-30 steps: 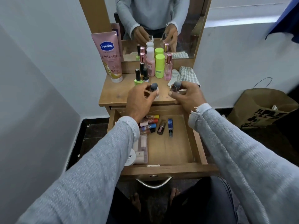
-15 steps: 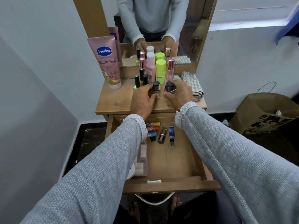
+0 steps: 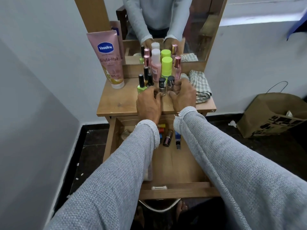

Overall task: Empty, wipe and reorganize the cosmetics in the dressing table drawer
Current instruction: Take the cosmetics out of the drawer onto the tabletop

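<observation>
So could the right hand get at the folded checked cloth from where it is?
Probably yes. The right hand sits on the tabletop just beside the checked cloth, nothing between them, though it seems to be holding a small bottle.

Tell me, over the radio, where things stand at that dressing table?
Left hand and right hand each setting a small dark-capped bottle on the tabletop. Drawer open, several cosmetics inside. Nothing in the way.
</observation>
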A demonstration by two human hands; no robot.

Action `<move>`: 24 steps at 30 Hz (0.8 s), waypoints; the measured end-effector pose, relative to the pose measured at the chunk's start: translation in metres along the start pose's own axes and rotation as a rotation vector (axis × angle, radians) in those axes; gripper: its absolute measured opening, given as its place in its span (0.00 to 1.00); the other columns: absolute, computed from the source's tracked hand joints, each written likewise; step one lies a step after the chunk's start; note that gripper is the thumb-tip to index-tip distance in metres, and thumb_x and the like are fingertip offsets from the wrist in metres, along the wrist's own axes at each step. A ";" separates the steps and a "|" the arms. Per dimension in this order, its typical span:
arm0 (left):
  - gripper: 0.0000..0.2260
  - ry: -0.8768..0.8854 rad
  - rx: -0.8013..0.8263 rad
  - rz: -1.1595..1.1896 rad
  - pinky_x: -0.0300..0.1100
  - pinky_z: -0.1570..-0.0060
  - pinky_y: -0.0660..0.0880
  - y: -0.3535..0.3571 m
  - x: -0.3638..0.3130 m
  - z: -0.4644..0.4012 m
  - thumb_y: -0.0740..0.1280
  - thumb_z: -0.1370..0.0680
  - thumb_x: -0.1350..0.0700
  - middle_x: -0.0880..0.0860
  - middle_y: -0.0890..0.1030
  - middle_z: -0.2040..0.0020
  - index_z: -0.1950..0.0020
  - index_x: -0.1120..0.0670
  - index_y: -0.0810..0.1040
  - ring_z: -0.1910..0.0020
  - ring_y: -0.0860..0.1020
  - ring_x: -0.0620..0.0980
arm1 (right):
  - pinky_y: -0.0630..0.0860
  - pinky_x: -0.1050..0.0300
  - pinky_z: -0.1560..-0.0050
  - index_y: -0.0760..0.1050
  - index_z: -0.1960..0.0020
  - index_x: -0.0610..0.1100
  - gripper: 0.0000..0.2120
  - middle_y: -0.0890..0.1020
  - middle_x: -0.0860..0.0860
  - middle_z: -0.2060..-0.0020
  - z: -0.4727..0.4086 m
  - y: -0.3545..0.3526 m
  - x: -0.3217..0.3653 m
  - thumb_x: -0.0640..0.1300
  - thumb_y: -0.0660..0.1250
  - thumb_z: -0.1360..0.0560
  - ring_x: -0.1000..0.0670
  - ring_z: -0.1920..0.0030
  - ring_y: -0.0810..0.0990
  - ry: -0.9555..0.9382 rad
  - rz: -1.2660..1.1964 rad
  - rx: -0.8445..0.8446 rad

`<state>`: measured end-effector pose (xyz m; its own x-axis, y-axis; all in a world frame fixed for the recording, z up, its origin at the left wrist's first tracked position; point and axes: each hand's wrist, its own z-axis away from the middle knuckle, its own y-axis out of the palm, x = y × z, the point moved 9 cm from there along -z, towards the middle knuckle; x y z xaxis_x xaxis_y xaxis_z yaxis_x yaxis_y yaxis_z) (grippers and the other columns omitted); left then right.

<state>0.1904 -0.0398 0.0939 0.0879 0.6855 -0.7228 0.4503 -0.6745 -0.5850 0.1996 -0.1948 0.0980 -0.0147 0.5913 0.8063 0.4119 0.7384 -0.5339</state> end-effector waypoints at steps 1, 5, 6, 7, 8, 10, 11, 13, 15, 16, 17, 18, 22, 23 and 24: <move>0.07 -0.018 -0.006 -0.009 0.47 0.56 0.82 0.000 0.000 0.000 0.71 0.24 0.56 0.52 0.85 0.52 0.46 0.54 0.83 0.55 0.83 0.50 | 0.80 0.57 0.52 0.72 0.48 0.44 0.15 0.79 0.50 0.58 0.001 -0.001 0.000 0.35 0.74 0.30 0.53 0.60 0.78 0.000 -0.018 -0.013; 0.05 -0.031 -0.016 -0.065 0.46 0.59 0.81 0.001 -0.003 0.002 0.70 0.23 0.55 0.51 0.84 0.54 0.48 0.52 0.82 0.58 0.82 0.50 | 0.80 0.58 0.55 0.70 0.54 0.45 0.14 0.77 0.50 0.59 0.005 -0.001 0.001 0.34 0.73 0.30 0.52 0.60 0.78 -0.029 -0.018 -0.048; 0.05 -0.027 -0.015 -0.077 0.46 0.59 0.81 0.001 -0.003 0.002 0.70 0.23 0.55 0.51 0.84 0.54 0.48 0.52 0.82 0.58 0.82 0.50 | 0.80 0.57 0.54 0.71 0.55 0.45 0.12 0.77 0.50 0.58 0.006 0.001 0.001 0.34 0.73 0.30 0.51 0.59 0.78 -0.037 0.002 -0.049; 0.05 -0.022 -0.016 -0.089 0.44 0.60 0.80 0.002 -0.004 0.003 0.70 0.23 0.54 0.51 0.84 0.54 0.48 0.52 0.82 0.58 0.82 0.50 | 0.80 0.55 0.53 0.72 0.55 0.44 0.11 0.78 0.49 0.57 0.006 0.002 0.001 0.35 0.73 0.29 0.50 0.58 0.78 -0.040 0.026 -0.051; 0.05 -0.017 -0.019 -0.099 0.42 0.61 0.78 0.002 -0.005 0.003 0.70 0.23 0.54 0.51 0.84 0.55 0.48 0.51 0.82 0.58 0.82 0.50 | 0.80 0.54 0.52 0.73 0.55 0.44 0.09 0.78 0.49 0.56 0.006 0.002 0.001 0.36 0.73 0.29 0.50 0.57 0.78 -0.043 0.048 -0.057; 0.05 -0.006 -0.022 -0.107 0.39 0.63 0.75 0.002 -0.007 0.004 0.70 0.23 0.54 0.50 0.85 0.55 0.48 0.51 0.83 0.58 0.82 0.50 | 0.80 0.53 0.51 0.75 0.56 0.44 0.07 0.77 0.49 0.56 0.006 0.003 0.001 0.37 0.72 0.29 0.50 0.57 0.78 -0.043 0.081 -0.062; 0.06 -0.004 -0.019 -0.110 0.39 0.63 0.74 0.003 -0.008 0.004 0.70 0.23 0.54 0.51 0.85 0.54 0.48 0.51 0.83 0.58 0.82 0.50 | 0.80 0.54 0.51 0.75 0.56 0.44 0.06 0.78 0.49 0.55 0.005 0.003 0.001 0.38 0.72 0.28 0.50 0.57 0.78 -0.043 0.094 -0.061; 0.07 -0.004 -0.007 -0.109 0.38 0.63 0.75 0.005 -0.008 0.004 0.70 0.23 0.54 0.51 0.85 0.54 0.46 0.51 0.83 0.58 0.82 0.50 | 0.79 0.54 0.50 0.76 0.55 0.44 0.05 0.78 0.48 0.55 0.005 0.005 0.001 0.39 0.72 0.27 0.49 0.56 0.78 -0.039 0.113 -0.053; 0.07 0.000 -0.001 -0.107 0.40 0.62 0.78 0.007 -0.007 0.003 0.69 0.23 0.54 0.51 0.85 0.53 0.45 0.51 0.83 0.57 0.82 0.50 | 0.78 0.55 0.49 0.77 0.54 0.43 0.04 0.78 0.47 0.54 0.004 0.006 0.001 0.39 0.71 0.27 0.49 0.55 0.77 -0.031 0.123 -0.037; 0.07 0.009 -0.002 -0.106 0.42 0.61 0.79 0.008 -0.007 0.003 0.69 0.22 0.54 0.51 0.85 0.53 0.45 0.51 0.83 0.57 0.82 0.51 | 0.78 0.55 0.49 0.78 0.53 0.43 0.03 0.78 0.47 0.53 0.004 0.007 0.001 0.40 0.71 0.26 0.49 0.55 0.77 -0.030 0.125 -0.032; 0.07 0.023 -0.004 -0.100 0.43 0.60 0.79 0.008 -0.008 0.004 0.69 0.22 0.54 0.51 0.85 0.53 0.45 0.51 0.83 0.57 0.82 0.51 | 0.78 0.55 0.49 0.78 0.52 0.42 0.03 0.78 0.47 0.53 0.005 0.007 0.001 0.40 0.70 0.26 0.49 0.55 0.77 -0.032 0.126 -0.031; 0.08 0.038 -0.008 -0.090 0.42 0.60 0.78 0.008 -0.010 0.005 0.69 0.22 0.54 0.51 0.85 0.52 0.45 0.52 0.83 0.56 0.82 0.51 | 0.78 0.55 0.49 0.78 0.52 0.42 0.03 0.78 0.47 0.53 0.005 0.006 0.001 0.40 0.70 0.26 0.49 0.55 0.77 -0.038 0.128 -0.033; 0.09 0.061 -0.030 -0.071 0.38 0.61 0.71 0.004 -0.013 0.008 0.68 0.22 0.53 0.52 0.85 0.52 0.44 0.53 0.83 0.56 0.81 0.51 | 0.77 0.54 0.49 0.79 0.52 0.41 0.04 0.79 0.46 0.53 0.006 0.007 0.001 0.41 0.69 0.25 0.48 0.54 0.77 -0.054 0.120 -0.033; 0.09 0.066 -0.031 -0.070 0.38 0.61 0.71 0.004 -0.013 0.009 0.68 0.22 0.52 0.52 0.85 0.52 0.44 0.53 0.83 0.56 0.81 0.51 | 0.77 0.54 0.49 0.79 0.52 0.42 0.04 0.79 0.46 0.53 0.006 0.007 0.001 0.42 0.69 0.25 0.48 0.54 0.77 -0.055 0.115 -0.035; 0.09 0.070 -0.031 -0.064 0.38 0.61 0.71 0.004 -0.012 0.009 0.68 0.22 0.52 0.52 0.85 0.52 0.44 0.53 0.83 0.56 0.81 0.51 | 0.77 0.54 0.50 0.79 0.53 0.42 0.04 0.79 0.46 0.54 0.006 0.007 0.001 0.42 0.69 0.25 0.48 0.55 0.77 -0.057 0.110 -0.038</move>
<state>0.1835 -0.0531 0.0969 0.1196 0.7452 -0.6561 0.4845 -0.6206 -0.6165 0.1973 -0.1868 0.0938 -0.0193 0.6864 0.7270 0.4481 0.6559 -0.6074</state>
